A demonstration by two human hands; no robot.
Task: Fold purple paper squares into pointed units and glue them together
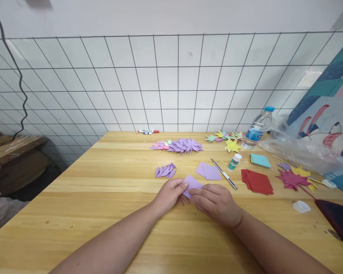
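Between my two hands is a square of purple paper (192, 182), raised a little off the wooden table. My left hand (169, 196) pinches its left edge, thumb on top. The fingers of my right hand (215, 202) are pressed together on its lower right edge; its thumb is hidden. Just beyond lie loose purple paper squares (213, 172) and, to the left, a small group of folded purple paper pieces (165, 171). A utility knife (224, 174) rests slantwise to the right of the squares, with a glue stick (234, 162) standing beside it.
Purple folded paper stars (185, 145) are heaped at the back, near markers (148, 132). To the right are red paper squares (257, 181), blue paper (260, 160), a water bottle (257, 129), a crimson paper star (293, 179), a plastic bag (303, 150) and a clear cap (301, 206).
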